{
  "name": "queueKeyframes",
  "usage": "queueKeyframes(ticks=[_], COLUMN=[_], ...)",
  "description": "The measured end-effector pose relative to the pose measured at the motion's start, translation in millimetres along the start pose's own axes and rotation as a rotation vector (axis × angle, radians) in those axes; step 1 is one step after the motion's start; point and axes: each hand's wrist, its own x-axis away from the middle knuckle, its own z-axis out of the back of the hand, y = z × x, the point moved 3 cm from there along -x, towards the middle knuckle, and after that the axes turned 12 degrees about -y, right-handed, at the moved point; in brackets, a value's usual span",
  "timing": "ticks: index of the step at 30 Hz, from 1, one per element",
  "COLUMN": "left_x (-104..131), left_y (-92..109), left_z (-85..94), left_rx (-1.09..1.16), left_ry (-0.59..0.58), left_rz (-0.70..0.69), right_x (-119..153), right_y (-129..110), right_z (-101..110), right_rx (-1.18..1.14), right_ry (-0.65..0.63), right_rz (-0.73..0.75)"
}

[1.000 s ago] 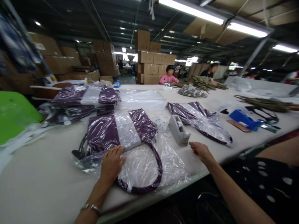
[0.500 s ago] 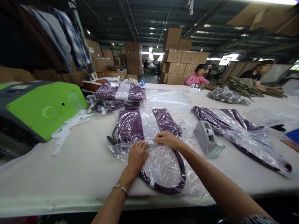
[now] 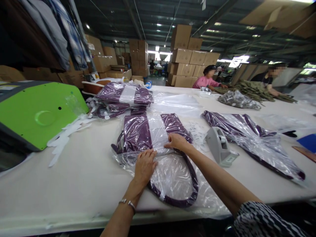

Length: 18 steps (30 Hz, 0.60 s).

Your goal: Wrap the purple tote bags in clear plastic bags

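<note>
We see our left hand (image 3: 144, 164) lying flat on the clear plastic sleeve (image 3: 172, 177) that wraps a purple bag (image 3: 145, 133), its fingers (image 3: 150, 154) stretched out side by side and pressing the film down at the near edge of the bag's body. Our right hand (image 3: 176, 142) rests just beside it on the same edge, fingers curled downward onto the film; whether they pinch anything we cannot tell. The bag lies flat in the middle of the white bench (image 3: 81, 174), its dark strap (image 3: 184, 200) looping toward us inside the sleeve. Just right of it stands a grey tape dispenser (image 3: 219, 148), and beyond that lies a second wrapped bag (image 3: 251, 138). Behind sits a stack of wrapped bags (image 3: 123, 98), with a green machine cover (image 3: 37, 115) at far left. Other people work at the far end of the bench
</note>
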Motion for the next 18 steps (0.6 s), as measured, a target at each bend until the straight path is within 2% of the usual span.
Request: queueKeyframes(ticks=[3,5,8,10,11,13,16,18], left_x=[0.1,0.6,0.7,-1.2,-2.8,-6.2,-4.1,7.9], left_y=[0.8,1.8,2.1,0.4,-1.0,-3.9,-6.9,-13.6], left_z=[0.8,1.4,0.9,-1.0,-2.1,-2.5,10.1,30.4], left_rx=[0.004,-0.004,-0.027,-0.034,-0.028,0.009,0.133,0.173], left_ry=[-0.003,-0.012,-0.013,-0.007,-0.005,-0.017,0.013,0.161], left_rz=[0.004,0.012,0.007,-0.005,-0.006,-0.008,-0.069,-0.08], right_x=[12.6,16.3,10.9,6.5,6.3,12.9,39.9,61.8], right_y=[-5.2,-13.2,-21.4,-22.0,-20.1,-9.7,29.6,69.4], right_z=[-8.9,-28.3,-59.5,-64.1,-59.8,-40.0,-3.2,10.5], right_rx=[0.024,0.063,0.1,0.058,0.006,-0.147,-0.315,-0.339], right_ry=[0.257,0.356,0.263,0.173,0.143,0.167,0.39,0.533], right_rz=[0.093,0.175,0.197,0.197,0.202,0.221,0.166,0.019])
